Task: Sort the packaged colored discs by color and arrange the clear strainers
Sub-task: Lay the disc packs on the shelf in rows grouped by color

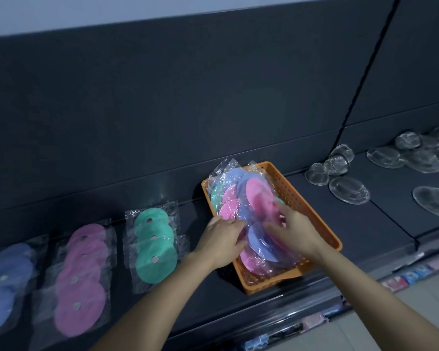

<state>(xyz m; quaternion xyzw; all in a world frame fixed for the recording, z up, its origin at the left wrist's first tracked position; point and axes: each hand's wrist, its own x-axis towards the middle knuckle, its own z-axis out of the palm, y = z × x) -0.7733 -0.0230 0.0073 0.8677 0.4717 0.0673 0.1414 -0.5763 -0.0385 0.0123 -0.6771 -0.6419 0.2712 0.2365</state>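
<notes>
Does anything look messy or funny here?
The clear round strainers on the dark shelf's right side lie scattered, a few tipped on edge; the orange plastic basket sits askew, its packaged discs jumbled by colour.

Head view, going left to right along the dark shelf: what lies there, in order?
blue packaged discs → pink packaged discs → green packaged discs → orange basket holding mixed packets → clear strainers

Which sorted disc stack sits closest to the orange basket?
The green stack, just left of the orange basket; the pink stack and blue stack lie farther left.
</notes>
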